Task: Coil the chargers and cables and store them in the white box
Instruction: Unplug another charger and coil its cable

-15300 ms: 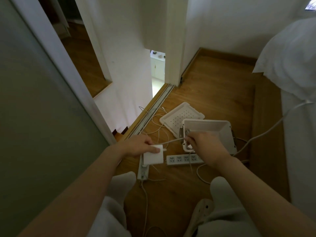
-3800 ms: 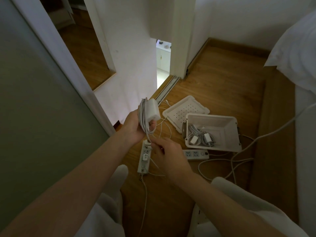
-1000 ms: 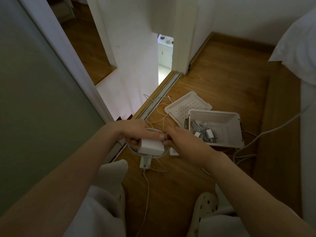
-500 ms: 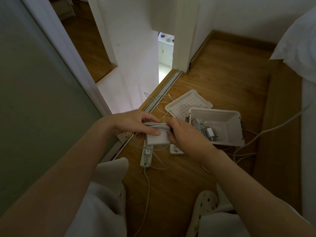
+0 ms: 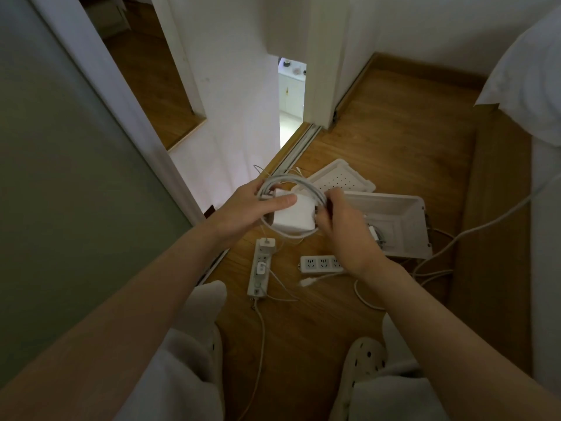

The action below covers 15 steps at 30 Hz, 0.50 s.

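Note:
I hold a square white charger brick [image 5: 294, 215] above the wooden floor, its white cable [image 5: 299, 182] looped in a coil around it. My left hand [image 5: 247, 209] grips the brick and coil from the left, thumb on top. My right hand [image 5: 340, 221] pinches the cable loops at the brick's right side. The white box [image 5: 406, 214] stands open on the floor just right of my hands, with a coiled cable and small plug [image 5: 376, 235] partly hidden inside behind my right hand.
The box's perforated lid [image 5: 343, 180] lies behind it. Two white power strips [image 5: 261, 267] [image 5: 320, 264] lie on the floor below my hands, with loose cables [image 5: 431, 268] trailing right. A sliding-door track [image 5: 299, 147] and wall run on the left; bedding [image 5: 534, 74] is at right.
Both hands have lifted the charger slightly and turned it flat, and the cable loops now sit spread around the brick. My right hand has shifted to the brick's right edge.

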Each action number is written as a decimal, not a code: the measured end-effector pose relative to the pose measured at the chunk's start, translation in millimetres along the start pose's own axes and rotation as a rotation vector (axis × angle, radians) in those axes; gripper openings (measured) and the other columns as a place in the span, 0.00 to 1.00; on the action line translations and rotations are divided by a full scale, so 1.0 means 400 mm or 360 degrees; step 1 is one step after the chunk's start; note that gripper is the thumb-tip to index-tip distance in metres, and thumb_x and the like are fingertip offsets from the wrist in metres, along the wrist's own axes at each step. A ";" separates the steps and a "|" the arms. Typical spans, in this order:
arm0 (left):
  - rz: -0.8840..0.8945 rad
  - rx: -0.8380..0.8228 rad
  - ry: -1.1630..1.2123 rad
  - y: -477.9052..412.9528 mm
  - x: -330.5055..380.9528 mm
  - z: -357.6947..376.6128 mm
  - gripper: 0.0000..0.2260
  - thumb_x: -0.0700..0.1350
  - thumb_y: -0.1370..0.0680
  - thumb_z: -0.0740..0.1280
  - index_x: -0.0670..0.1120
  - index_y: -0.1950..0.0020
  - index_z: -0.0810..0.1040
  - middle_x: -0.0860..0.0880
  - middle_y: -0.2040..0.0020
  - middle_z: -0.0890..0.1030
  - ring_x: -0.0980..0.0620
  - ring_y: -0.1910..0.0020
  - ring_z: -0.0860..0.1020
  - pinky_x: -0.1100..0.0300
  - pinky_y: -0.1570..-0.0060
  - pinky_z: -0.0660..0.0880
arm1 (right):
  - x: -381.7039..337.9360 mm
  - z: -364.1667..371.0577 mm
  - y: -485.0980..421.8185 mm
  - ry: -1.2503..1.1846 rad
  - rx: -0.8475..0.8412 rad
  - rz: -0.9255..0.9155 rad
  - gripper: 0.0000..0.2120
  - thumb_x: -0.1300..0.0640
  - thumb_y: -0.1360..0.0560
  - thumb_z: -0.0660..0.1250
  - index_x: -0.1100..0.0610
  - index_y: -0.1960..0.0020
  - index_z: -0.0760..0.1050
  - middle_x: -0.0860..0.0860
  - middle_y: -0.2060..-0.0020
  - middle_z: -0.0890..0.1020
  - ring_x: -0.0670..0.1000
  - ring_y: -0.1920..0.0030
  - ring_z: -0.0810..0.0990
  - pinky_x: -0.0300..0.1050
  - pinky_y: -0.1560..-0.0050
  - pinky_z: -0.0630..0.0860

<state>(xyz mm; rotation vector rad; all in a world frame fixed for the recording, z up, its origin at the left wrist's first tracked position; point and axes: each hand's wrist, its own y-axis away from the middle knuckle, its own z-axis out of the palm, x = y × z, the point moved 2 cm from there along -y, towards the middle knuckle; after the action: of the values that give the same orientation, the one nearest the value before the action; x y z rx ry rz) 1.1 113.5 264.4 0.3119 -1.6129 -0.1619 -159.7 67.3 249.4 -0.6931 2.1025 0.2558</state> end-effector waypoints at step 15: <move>0.0210 0.0482 0.0280 -0.004 -0.005 0.046 0.08 0.46 0.20 0.59 0.50 0.41 0.72 0.46 0.44 0.77 0.47 0.45 0.78 0.52 0.48 0.79 | -0.024 0.026 0.012 -0.0124 0.0007 0.0137 0.07 0.54 0.19 0.52 0.56 0.51 0.65 0.48 0.68 0.72 0.43 0.73 0.68 0.34 0.76 0.65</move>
<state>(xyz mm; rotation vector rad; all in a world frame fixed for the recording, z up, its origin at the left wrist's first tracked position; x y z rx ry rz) -16.9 111.0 260.6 0.4380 -1.4765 0.2080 -151.0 79.4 250.7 -0.5816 2.0605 0.3205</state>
